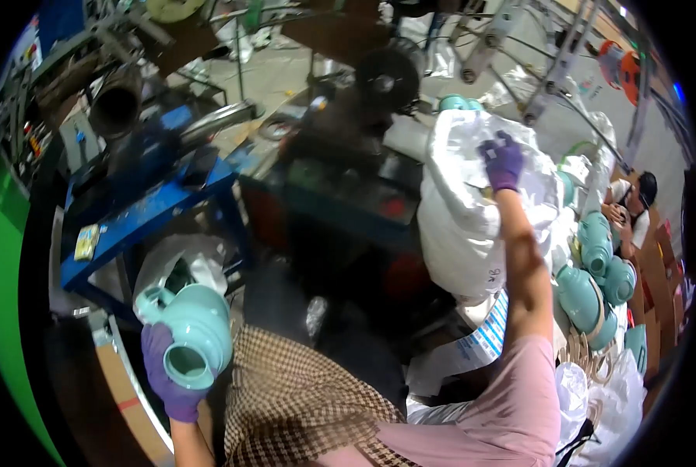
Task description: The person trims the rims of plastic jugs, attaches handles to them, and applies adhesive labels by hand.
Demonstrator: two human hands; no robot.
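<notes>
My left hand point(166, 377), in a purple glove, grips a glossy turquoise jug point(204, 325) at the lower left. The jug is tilted, its round open mouth turned towards me and its looped handle at the upper left. My right arm is stretched far forward. In a matching purple glove, my right hand point(504, 162) is over the mouth of a large white woven sack point(458, 233), its fingers apart and slightly bent. I make out nothing held in it. The inside of the sack is mostly hidden.
A blue metal bench point(142, 222) stands at the left with a small yellow packet point(87, 242) on it. Dark machinery point(348, 187) fills the middle. More turquoise jug bodies point(580, 296) are piled at the right, near plastic bags point(609, 405). A person point(636, 204) sits beyond them.
</notes>
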